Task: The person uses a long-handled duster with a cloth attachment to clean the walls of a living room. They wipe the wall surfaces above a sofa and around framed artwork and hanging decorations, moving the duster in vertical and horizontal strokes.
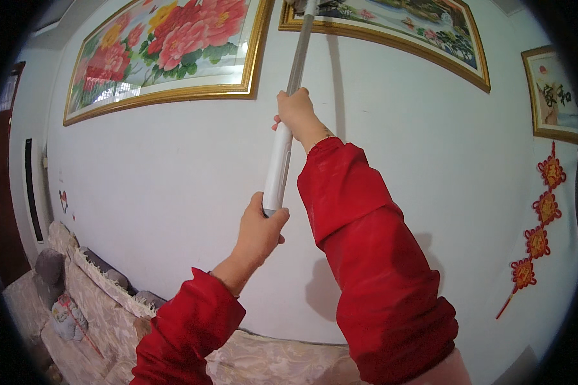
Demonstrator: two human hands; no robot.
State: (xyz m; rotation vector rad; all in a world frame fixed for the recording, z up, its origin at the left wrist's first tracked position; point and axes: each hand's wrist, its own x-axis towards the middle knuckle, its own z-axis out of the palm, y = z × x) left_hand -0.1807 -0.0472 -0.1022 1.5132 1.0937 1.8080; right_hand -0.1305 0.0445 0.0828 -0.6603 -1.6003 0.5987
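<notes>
A long pole with a white handle (278, 163) and a grey metal shaft (300, 57) rises towards the top of the view. My left hand (262, 226) grips the handle's lower end. Higher up, my right hand (297, 113) is closed around the pole where handle and shaft meet. The shaft's upper part passes in front of a gold-framed landscape picture (414, 24), near its lower left corner. Whatever the pole carries at its far end is mostly cut off by the top edge, so I cannot tell what it is.
A gold-framed peony picture (188, 43) hangs left of the pole. Below stands a sofa (279, 358) with patterned fabric, cushions and a plush-looking item (70, 317). At right hang a smaller framed picture (556, 96) and a red knotted ornament (537, 242) on the white wall (173, 183).
</notes>
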